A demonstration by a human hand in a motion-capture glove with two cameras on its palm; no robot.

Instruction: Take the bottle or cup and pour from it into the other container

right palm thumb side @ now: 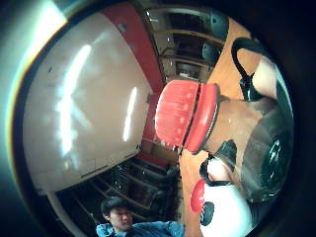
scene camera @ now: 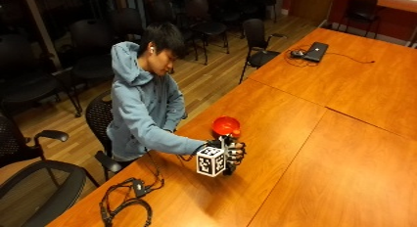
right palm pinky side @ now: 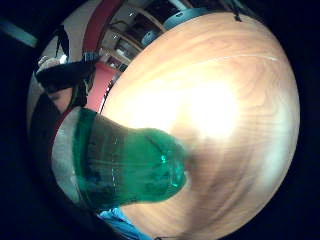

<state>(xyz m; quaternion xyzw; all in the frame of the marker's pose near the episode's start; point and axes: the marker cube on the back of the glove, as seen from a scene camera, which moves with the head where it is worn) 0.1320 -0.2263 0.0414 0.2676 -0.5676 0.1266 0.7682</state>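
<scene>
Right arm outstretched, gloved hand with fingers curled.

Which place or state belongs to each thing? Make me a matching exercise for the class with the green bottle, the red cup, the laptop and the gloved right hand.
Things:
1. green bottle
2. red cup
3. laptop
4. right hand

Places or states:
A. lies on the far table
B. curled round the bottle
C. stands on the near table beside the hand
D. held in the grip, red cap on

Pairs: 1-D, 2-C, 3-A, 4-B
</scene>
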